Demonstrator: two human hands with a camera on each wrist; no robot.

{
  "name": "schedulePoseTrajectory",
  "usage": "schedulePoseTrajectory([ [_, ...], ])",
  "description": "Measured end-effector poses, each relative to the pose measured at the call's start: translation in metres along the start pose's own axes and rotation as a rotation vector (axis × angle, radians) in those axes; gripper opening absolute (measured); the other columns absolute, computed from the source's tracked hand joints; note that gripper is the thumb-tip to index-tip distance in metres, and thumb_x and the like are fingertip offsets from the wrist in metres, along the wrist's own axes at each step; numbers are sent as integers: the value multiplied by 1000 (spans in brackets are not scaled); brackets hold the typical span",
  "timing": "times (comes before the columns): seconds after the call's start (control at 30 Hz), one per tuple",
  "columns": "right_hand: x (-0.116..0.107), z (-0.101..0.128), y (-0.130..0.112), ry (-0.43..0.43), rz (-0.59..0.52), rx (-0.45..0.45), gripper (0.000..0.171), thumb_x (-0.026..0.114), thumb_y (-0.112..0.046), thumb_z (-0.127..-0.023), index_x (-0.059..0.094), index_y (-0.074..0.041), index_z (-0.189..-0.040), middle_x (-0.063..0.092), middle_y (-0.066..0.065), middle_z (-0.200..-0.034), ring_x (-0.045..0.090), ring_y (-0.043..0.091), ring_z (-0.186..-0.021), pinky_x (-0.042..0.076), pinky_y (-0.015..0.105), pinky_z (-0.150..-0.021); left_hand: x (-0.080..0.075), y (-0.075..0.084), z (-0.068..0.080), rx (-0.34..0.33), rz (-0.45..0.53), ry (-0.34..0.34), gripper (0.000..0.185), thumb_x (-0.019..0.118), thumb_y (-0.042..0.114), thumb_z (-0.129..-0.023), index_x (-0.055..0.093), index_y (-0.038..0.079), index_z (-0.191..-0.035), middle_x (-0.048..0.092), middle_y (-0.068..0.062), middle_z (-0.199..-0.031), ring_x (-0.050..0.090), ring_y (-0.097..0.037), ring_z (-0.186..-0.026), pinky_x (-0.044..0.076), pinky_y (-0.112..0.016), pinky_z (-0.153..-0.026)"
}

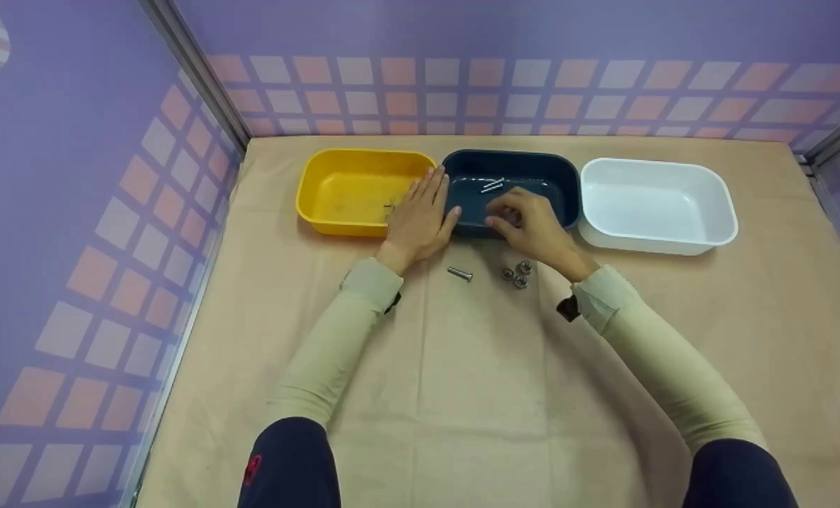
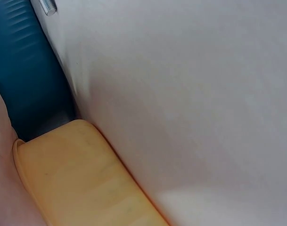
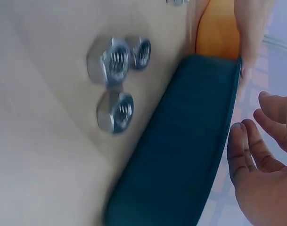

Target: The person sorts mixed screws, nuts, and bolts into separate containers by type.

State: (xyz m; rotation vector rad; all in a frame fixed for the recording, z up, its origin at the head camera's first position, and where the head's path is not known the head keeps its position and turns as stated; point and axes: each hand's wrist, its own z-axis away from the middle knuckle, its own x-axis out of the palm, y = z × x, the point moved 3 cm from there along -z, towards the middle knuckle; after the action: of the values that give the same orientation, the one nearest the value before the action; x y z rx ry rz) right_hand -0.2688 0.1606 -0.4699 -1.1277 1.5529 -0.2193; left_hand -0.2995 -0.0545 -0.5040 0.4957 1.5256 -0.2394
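Observation:
In the head view my left hand [image 1: 420, 217] lies with straight fingers over the adjoining rims of the yellow tray [image 1: 314, 224] and the dark blue tray [image 1: 568, 169]. Two slim metal screws [image 1: 492, 186] lie inside the blue tray. My right hand [image 1: 530, 224] hovers over that tray's front rim, fingers loosely bent. In the right wrist view its fingers [image 3: 237, 150] stand apart from the thumb, and nothing shows between them. Nearer to me on the cloth are a metal bolt [image 1: 460, 274] and three steel hex nuts [image 1: 521, 281].
To the right of the blue tray stands a white tray [image 1: 659, 243]. Small metal bits [image 1: 389, 206] lie in the yellow tray, partly behind my left hand. Patterned purple panels [image 1: 462, 35] wall the beige-covered table [image 1: 483, 395] at the back and sides.

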Motion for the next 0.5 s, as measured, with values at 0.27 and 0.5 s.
schedulePoseTrajectory([
  [0.27,8,14,-2,24,-27,-2,18,77,-8,-99,77,4,-112,73,17,-104,69,24,-86,59,42,-73,1,1,0,-3,-5,1,73,22,49,-116,15,0,-170,9,-15,-180,7,-29,-168,8,-44,-137],
  [0.5,16,22,-5,21,-61,11,20,78,-10,-99,77,5,-112,73,15,-104,70,22,-88,59,36,-74,1,0,-1,-18,-5,-14,74,21,50,-116,13,1,-171,6,-13,-181,5,-27,-168,4,-41,-137],
])
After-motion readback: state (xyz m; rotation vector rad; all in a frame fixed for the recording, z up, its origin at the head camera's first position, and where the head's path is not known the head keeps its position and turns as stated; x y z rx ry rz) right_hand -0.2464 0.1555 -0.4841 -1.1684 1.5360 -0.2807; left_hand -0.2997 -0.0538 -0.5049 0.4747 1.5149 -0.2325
